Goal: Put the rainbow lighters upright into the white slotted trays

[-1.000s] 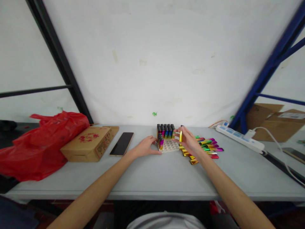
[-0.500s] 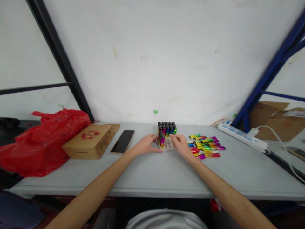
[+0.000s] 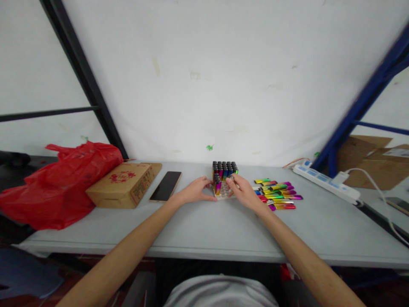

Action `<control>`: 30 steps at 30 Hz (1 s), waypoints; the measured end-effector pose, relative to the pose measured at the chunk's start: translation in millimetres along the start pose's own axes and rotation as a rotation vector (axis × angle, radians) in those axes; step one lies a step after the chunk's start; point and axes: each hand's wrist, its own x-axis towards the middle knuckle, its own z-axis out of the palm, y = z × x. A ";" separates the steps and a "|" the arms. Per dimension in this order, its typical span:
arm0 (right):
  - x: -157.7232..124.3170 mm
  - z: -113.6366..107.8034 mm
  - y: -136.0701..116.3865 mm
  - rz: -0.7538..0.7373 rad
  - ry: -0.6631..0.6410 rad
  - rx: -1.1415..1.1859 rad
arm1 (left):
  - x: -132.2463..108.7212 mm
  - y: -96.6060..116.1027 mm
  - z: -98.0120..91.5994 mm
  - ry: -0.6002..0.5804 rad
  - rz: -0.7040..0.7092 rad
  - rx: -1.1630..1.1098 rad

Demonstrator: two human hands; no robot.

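Left hand [image 3: 200,190]: thumb and fingers apart, at the left edge of the pale tray [image 3: 223,192]. Right hand [image 3: 243,192]: fingers bent over the tray's right part; whether gripping anything, cannot tell. Upright lighters [image 3: 224,168] stand just beyond the right fingertips; loose lighters [image 3: 281,195] lie right of that hand.

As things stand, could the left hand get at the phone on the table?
Probably yes: the phone lies just left of the left hand, with only tabletop showing between; it would have to leave the tray.
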 end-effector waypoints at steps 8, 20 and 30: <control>-0.7 -1.8 -0.9 0.036 -0.153 -0.098 | 1.2 -3.5 0.6 -0.008 -0.004 -0.025; -1.9 14.8 -0.8 -0.165 -0.261 -0.381 | 0.7 -2.1 0.1 -0.007 0.020 -0.016; 0.7 -57.5 31.7 0.023 -0.189 -0.443 | -0.2 6.1 -6.1 -0.051 0.013 0.021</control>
